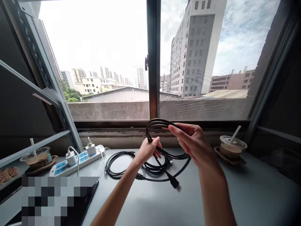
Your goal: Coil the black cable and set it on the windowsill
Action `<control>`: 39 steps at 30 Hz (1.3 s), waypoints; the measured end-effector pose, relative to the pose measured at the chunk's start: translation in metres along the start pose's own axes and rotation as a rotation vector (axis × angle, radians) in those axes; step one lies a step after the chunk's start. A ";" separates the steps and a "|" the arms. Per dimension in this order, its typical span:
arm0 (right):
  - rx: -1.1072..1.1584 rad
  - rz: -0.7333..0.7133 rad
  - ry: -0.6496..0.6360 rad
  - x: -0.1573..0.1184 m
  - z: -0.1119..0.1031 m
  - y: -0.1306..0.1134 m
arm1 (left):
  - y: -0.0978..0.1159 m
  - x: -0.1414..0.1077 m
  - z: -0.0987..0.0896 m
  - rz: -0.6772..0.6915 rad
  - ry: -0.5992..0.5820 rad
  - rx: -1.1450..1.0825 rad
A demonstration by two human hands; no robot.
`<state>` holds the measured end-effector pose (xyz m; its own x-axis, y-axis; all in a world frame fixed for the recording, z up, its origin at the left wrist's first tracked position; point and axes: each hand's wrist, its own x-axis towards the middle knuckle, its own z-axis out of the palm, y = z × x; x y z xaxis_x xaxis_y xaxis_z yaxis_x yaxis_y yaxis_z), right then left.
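Left hand: the left hand [148, 150] is clenched around the gathered strands of a thin black rubber-sheathed cable [160, 125], pinching the coil at its lower left.
Right hand: the right hand [192, 144] has its fingers hooked through the top loop, holding it up above the desk.
Cable position: raised between both hands, its plug end [175, 183] dangling below; 1 more black coil [117, 163] lies flat on the desk, touching nothing held.
Handling: likely light, limp and springy, so loops will slip apart unless gripped where strands cross; the plug is the only stiff part.
Surface: smooth grey desk top [235, 194].
Left side: white power strip with blue sockets [77, 158], clear plastic drink cup with straw [37, 157].
Right side: 1 lidded cup [232, 146].
Room: large window [152, 62] facing tall buildings.
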<state>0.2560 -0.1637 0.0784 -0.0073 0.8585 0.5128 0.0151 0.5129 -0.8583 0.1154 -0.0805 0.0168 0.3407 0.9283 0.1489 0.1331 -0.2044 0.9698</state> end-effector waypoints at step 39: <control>0.029 -0.008 0.271 0.035 -0.001 0.045 | 0.036 -0.027 -0.019 0.306 0.046 -0.293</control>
<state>0.2570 -0.1108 0.0577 0.2603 0.8249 0.5018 -0.0126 0.5226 -0.8525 0.0931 -0.1070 0.0518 0.2807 0.8526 0.4407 -0.2404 -0.3821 0.8923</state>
